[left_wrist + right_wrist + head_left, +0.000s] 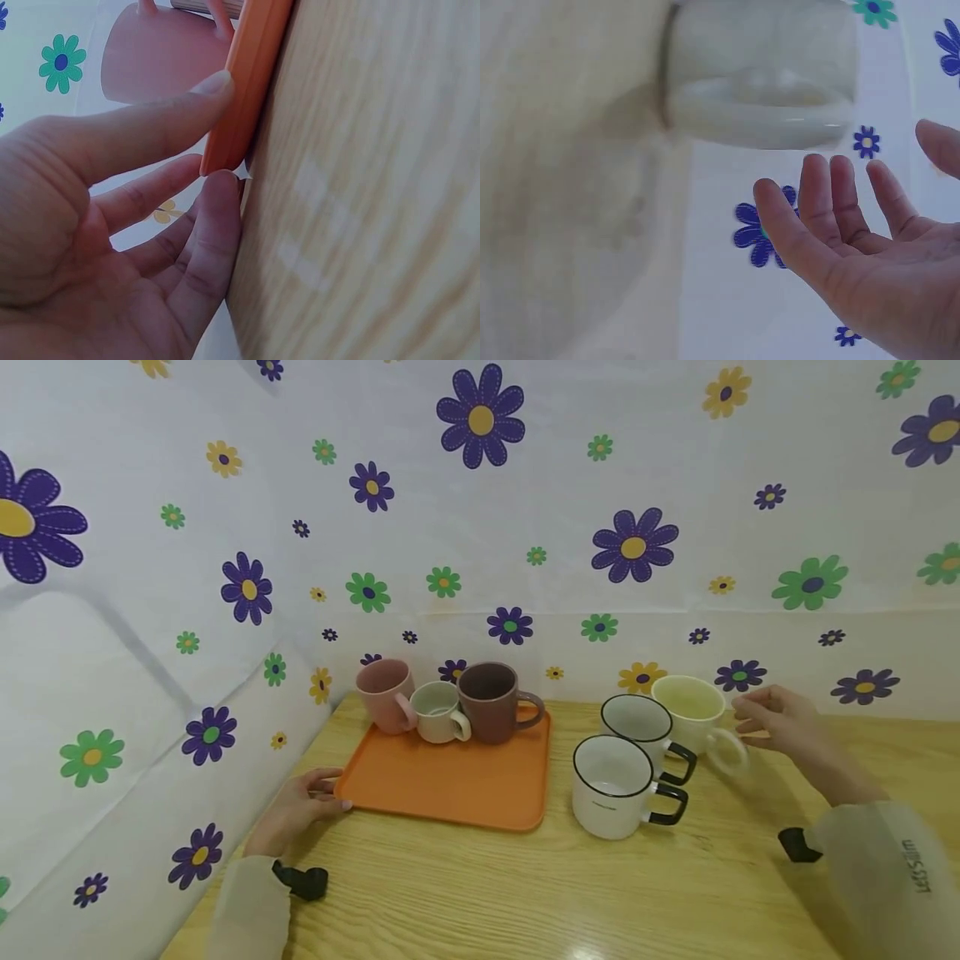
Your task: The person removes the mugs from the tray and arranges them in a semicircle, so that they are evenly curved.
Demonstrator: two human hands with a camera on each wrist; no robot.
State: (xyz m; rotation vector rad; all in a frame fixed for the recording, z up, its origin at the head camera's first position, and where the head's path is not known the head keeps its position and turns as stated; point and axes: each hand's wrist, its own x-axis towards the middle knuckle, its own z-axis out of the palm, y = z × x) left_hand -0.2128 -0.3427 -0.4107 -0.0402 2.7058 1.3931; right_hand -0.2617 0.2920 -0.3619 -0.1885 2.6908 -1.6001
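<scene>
My left hand (296, 810) holds the near left corner of an orange tray (450, 785) between thumb and fingers; in the left wrist view the thumb (161, 131) lies against the tray's rim (240, 97). To the right, my right hand (780, 718) is beside the handle of a pale yellow mug (688, 697). In the right wrist view its relaxed fingers (817, 199) are apart from that mug (765, 45) and hold nothing. Two white enamel mugs with black rims and black handles, a front one (611, 806) and a rear one (637, 718), stand left of the yellow mug.
Along the tray's back edge stand a pink mug (385, 697), a small cream cup (437, 714) and a brown mug (487, 702). The wooden table (480, 893) meets a white flowered cloth (420, 527) behind and at the left.
</scene>
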